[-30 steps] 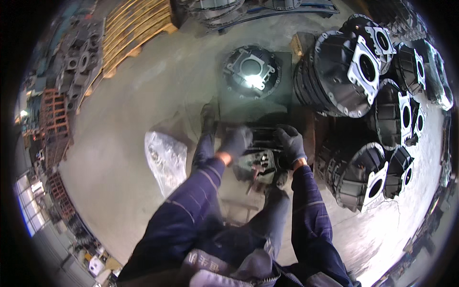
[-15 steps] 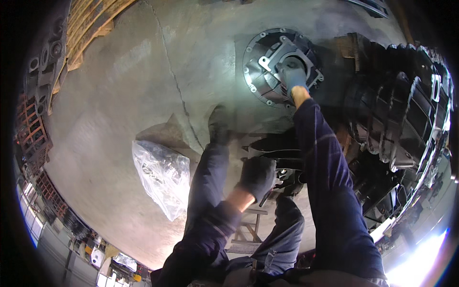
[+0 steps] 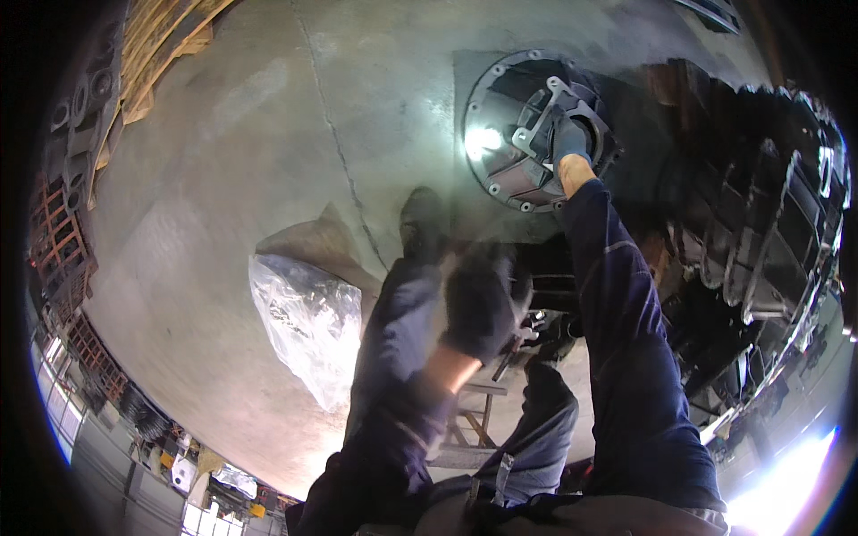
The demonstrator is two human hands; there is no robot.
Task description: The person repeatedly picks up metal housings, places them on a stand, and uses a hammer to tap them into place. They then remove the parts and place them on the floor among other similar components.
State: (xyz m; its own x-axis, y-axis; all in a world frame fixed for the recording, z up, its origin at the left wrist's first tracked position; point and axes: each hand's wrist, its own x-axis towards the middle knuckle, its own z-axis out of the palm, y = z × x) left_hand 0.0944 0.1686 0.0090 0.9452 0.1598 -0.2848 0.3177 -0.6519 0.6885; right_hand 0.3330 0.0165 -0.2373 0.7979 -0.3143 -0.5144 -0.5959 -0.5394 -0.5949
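A round cast-metal housing (image 3: 497,175) with a bolt-holed flange sits on the floor ahead of me, a raised bracket-like part around its central opening. My right hand (image 3: 570,141), in a dark glove, grips it at the rim of that opening; some fingers are hidden inside. My left hand (image 3: 483,308), also gloved, is smeared by motion above my lap, between my legs. I cannot make out its fingers. Close beside it is a small shiny metal tool or fitting (image 3: 531,329) with a dark bar, partly hidden. Bright light falls on the flange's left side.
A clear plastic bag (image 3: 308,326) lies on the concrete floor left of my leg, by a brown flat piece (image 3: 322,241). Large dark ribbed castings (image 3: 742,232) crowd the right side. A wooden pallet (image 3: 165,54) and rusty metal crates (image 3: 63,232) stand along the left.
My left hand has moved slightly upward and is now blurred. My right hand has shifted on the opening's rim, and the housing appears somewhat turned or tilted. The bright spot on the flange has moved.
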